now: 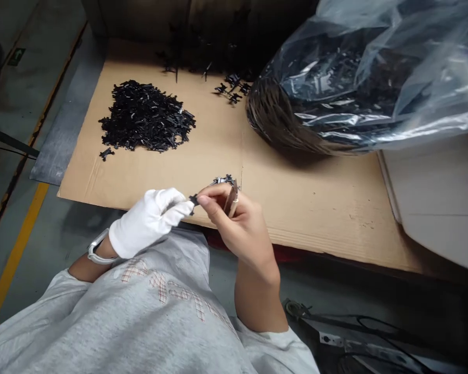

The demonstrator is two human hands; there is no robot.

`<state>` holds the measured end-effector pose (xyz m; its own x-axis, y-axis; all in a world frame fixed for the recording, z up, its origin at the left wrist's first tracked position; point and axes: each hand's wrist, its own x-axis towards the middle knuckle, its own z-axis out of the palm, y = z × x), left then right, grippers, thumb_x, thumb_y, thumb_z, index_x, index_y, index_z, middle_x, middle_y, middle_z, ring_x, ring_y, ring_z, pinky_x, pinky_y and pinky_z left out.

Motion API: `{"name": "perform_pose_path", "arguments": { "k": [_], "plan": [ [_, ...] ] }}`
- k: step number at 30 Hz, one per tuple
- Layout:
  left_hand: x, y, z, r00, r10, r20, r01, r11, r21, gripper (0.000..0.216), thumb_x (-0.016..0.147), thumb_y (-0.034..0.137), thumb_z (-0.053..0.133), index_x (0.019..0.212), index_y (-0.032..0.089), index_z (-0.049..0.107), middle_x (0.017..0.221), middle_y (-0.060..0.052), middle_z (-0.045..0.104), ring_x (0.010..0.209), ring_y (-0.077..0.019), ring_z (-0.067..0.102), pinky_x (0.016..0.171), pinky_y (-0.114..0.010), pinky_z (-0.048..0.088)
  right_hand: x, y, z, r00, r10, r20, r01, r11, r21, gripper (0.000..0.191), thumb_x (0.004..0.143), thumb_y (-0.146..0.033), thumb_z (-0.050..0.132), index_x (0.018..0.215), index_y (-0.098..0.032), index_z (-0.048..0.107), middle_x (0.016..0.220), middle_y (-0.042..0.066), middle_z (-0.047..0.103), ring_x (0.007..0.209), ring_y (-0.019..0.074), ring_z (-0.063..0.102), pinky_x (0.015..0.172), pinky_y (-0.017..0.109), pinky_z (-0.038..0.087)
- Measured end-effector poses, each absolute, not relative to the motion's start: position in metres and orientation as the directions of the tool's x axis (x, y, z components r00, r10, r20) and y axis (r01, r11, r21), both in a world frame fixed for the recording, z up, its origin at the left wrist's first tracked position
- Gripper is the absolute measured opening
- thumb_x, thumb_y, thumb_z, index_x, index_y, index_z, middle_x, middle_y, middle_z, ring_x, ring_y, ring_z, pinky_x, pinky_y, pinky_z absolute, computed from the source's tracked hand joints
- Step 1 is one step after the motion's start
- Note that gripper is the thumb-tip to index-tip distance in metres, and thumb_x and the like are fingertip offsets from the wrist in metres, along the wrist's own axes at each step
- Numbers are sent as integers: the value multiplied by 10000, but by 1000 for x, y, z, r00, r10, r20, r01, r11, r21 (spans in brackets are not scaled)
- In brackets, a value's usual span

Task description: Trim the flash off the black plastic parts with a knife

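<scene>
Head view: the left hand, in a white cloth glove, pinches one end of a small black plastic part between thumb and fingertips, just above the near edge of the cardboard sheet. The bare right hand meets it there, thumb and forefinger closed on the same part, while the other fingers grip a slim metal tool (tweezers or a blade, I cannot tell which) with more small black pieces at its tip. The part looks light, stiff and thin, with little prongs that could snap or snag the glove; I judge it best held by its thicker middle, not the tips. Farther back on the matte brown cardboard lies a jagged pile of black parts, glossy and tangled, with a few strays near a crinkly clear plastic bag stuffed with more. A white wristband sits on the left wrist above a grey sweatshirt.
</scene>
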<state>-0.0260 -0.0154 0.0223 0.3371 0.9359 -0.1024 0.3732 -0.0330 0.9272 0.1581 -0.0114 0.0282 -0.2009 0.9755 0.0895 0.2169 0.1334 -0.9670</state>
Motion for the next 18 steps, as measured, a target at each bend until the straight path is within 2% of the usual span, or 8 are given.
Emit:
{"name": "perform_pose_path", "arguments": {
  "k": [1, 3, 5, 8, 10, 14, 16, 18],
  "plan": [
    [-37, -9, 17, 269, 959, -91, 482, -52, 875, 218, 901, 379, 525, 840, 181, 594, 752, 2, 601, 676, -115, 538, 706, -257, 439, 162, -8, 25, -185, 981, 56, 284, 108, -953, 218, 884, -350, 592, 749, -182, 619, 619, -23, 561, 512, 90, 433, 489, 228, 346],
    [-67, 4, 5, -52, 998, -20, 682, 50, 730, 293, 901, 432, 520, 1048, 189, 594, 857, -22, 634, 746, -147, 567, 732, -281, 435, 173, 1, 15, -122, 992, -18, 434, 37, -900, 209, 870, -349, 581, 743, -186, 613, 608, -16, 570, 530, 110, 457, 517, 242, 360],
    [-100, 19, -7, -324, 934, 149, 794, 183, 580, 365, 887, 467, 526, 1108, 184, 588, 863, -47, 611, 802, -195, 563, 782, -322, 426, 183, 11, 3, -55, 995, -79, 556, -35, -830, 218, 857, -370, 569, 741, -189, 608, 644, 12, 617, 584, 146, 525, 572, 268, 391],
    [-134, 40, -20, -346, 934, 86, 895, 302, 328, 423, 842, 504, 570, 1117, 186, 616, 950, -115, 616, 914, -284, 564, 839, -394, 418, 194, 24, -12, 16, 993, -116, 707, -93, -701, 206, 844, -363, 548, 749, -191, 610, 767, 79, 689, 700, 212, 602, 655, 318, 405],
    [-141, 51, -25, -336, 942, 12, 916, 324, 238, 359, 866, 469, 528, 1053, 183, 637, 977, -133, 628, 910, -288, 574, 830, -402, 426, 198, 29, -17, 58, 993, -107, 773, -112, -624, 183, 838, -346, 539, 785, -192, 622, 813, 105, 700, 748, 244, 614, 685, 342, 400],
    [-133, 52, -24, -260, 963, -73, 938, 269, 218, 297, 890, 410, 477, 834, 169, 642, 922, -131, 641, 911, -279, 589, 832, -399, 433, 204, 24, -12, 117, 992, -52, 798, -125, -590, 212, 854, -375, 537, 849, -189, 639, 796, 100, 680, 738, 244, 597, 705, 357, 403],
    [-121, 42, -19, -125, 990, -68, 940, 141, 312, 268, 890, 381, 491, 837, 171, 649, 957, -120, 655, 952, -272, 597, 857, -387, 435, 201, 17, -4, 119, 993, 3, 754, -89, -651, 229, 872, -393, 540, 857, -187, 640, 811, 89, 676, 741, 224, 596, 710, 348, 418],
    [-103, 30, -11, 11, 1000, 4, 874, -12, 486, 206, 884, 331, 524, 914, 178, 659, 1021, -86, 680, 982, -229, 611, 889, -341, 440, 191, 9, 4, 62, 997, 41, 649, -9, -761, 217, 883, -384, 559, 894, -186, 646, 844, 74, 679, 743, 195, 600, 689, 317, 435]
  ]
}}
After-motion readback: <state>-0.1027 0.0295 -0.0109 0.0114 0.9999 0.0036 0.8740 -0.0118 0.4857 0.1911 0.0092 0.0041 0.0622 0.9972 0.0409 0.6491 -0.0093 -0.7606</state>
